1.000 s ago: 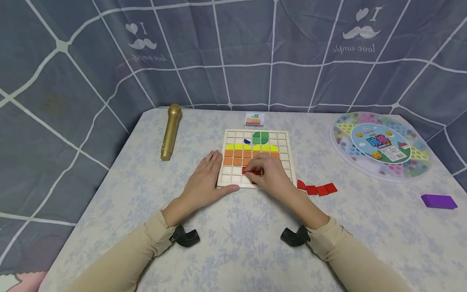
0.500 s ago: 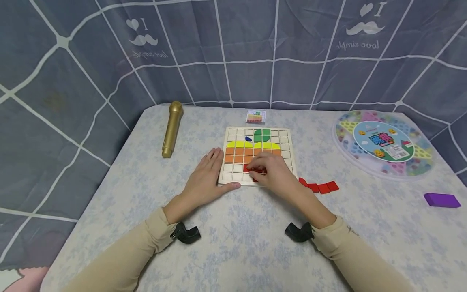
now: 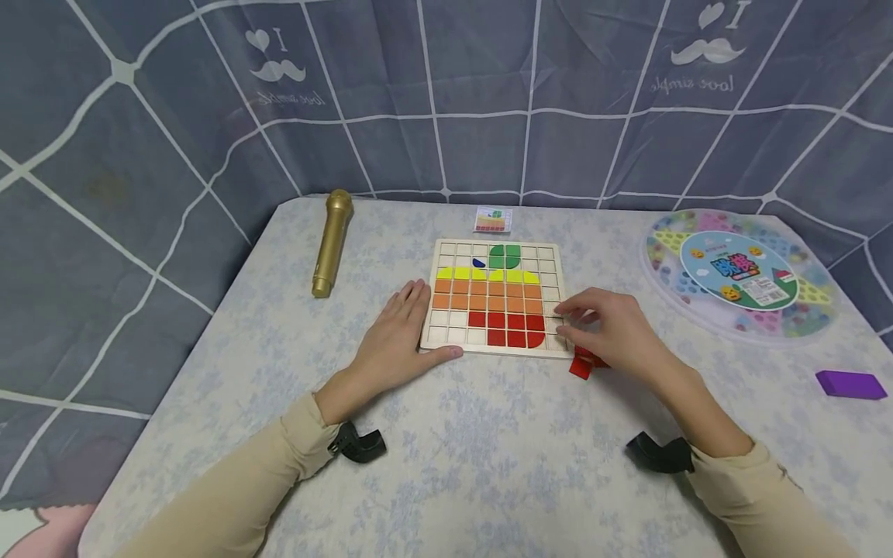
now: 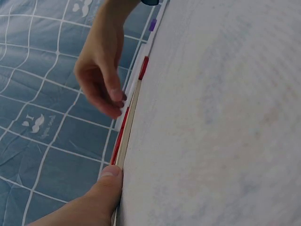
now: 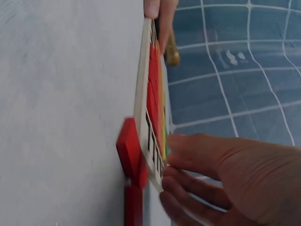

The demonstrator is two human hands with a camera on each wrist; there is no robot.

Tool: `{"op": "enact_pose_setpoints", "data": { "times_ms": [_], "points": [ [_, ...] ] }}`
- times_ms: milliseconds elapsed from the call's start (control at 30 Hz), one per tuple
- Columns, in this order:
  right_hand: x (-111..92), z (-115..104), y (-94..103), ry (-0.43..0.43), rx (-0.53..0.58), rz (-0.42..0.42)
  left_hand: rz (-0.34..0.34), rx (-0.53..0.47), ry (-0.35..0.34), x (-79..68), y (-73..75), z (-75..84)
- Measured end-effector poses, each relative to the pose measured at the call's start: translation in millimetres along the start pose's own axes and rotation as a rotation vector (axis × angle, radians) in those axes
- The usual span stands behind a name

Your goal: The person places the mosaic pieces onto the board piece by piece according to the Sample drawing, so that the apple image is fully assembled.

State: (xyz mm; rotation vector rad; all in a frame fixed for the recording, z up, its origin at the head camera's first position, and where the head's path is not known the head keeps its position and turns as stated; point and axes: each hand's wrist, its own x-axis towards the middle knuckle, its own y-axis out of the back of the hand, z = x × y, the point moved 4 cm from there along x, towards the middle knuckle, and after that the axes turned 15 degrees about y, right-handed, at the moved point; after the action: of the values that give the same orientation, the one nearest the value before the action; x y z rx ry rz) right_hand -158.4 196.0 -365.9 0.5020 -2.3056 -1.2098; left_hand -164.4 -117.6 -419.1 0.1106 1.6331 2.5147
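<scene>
A wooden grid board [image 3: 447, 335] lies on the table in the head view. Coloured tiles sit in it: green tiles [image 3: 505, 256], a dark blue tile [image 3: 478, 263], a yellow row [image 3: 477, 274], orange rows [image 3: 481, 294] and red tiles [image 3: 516, 329]. My left hand [image 3: 392, 333] rests along the board's left side, fingers extended, thumb at the near edge. Over the board's right edge hovers my right hand [image 3: 617, 329], fingers loosely bent, thumb and fingertips apart, no tile seen between them. Loose red tiles [image 3: 580, 368] lie beneath it, partly hidden; they touch or nearly touch the board's corner.
A small picture card [image 3: 493, 219] lies behind the board. To the left is a gold microphone-shaped object [image 3: 332, 244]. On the right are a round clear box [image 3: 739, 275] with a colourful label and a purple block [image 3: 850, 384]. A grid-patterned curtain [image 3: 481, 93] hangs behind the table.
My right hand has left the red tiles on the board and moved right, over the loose red tiles, uncovering the lower rows. My left hand stays at the board's left side.
</scene>
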Motion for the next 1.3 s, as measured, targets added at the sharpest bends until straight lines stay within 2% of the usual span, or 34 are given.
{"op": "enact_pose_setpoints", "data": {
  "times_ms": [133,367,633,1000,1300],
  "points": [
    [-13,9,8.6,-0.064,-0.005,-0.071,-0.008,0.006,-0.001,0.7,-0.6,0.5],
    [-17,13,7.5,-0.078,0.031,-0.128,-0.019,0.015,0.012,1.3,-0.7,-0.7],
    [-18,16,5.5,-0.107,0.023,-0.118,-0.020,0.014,0.007,1.3,-0.8,-0.6],
    [-16,26,0.6,-0.210,0.106,-0.103,-0.019,0.010,0.010,0.6,-1.7,-2.2],
    [-15,25,0.4,-0.153,0.094,-0.077,-0.022,0.005,0.012,1.0,-0.5,-1.4]
  ]
}}
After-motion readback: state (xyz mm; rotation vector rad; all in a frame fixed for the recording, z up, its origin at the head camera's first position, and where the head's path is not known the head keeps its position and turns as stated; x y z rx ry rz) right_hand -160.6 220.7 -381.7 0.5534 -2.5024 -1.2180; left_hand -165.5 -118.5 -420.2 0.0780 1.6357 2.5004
